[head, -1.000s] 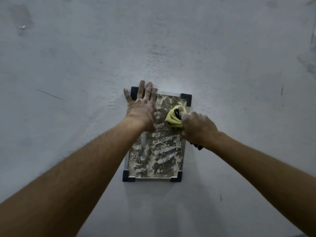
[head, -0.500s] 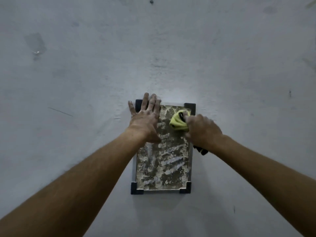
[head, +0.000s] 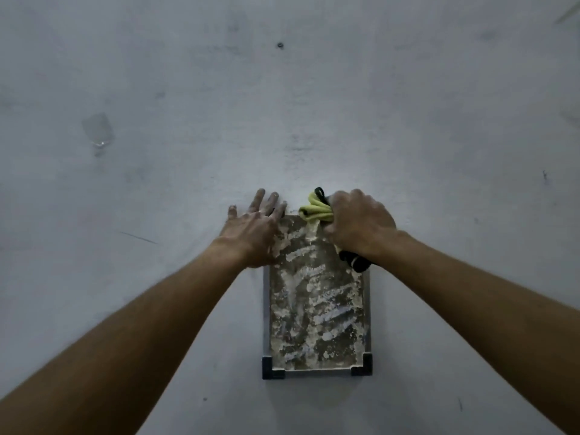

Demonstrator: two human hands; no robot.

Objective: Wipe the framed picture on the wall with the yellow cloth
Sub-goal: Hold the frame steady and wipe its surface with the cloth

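Cloth (head: 314, 211) now higher, topping picture (head: 317, 296), between hands.

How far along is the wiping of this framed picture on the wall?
Early. Done: little, since pale streaks and blotches cover most of the framed picture. In hand: the right hand presses the yellow cloth at the top edge, while the left hand lies flat on the upper left corner. Left: nearly the whole face below.
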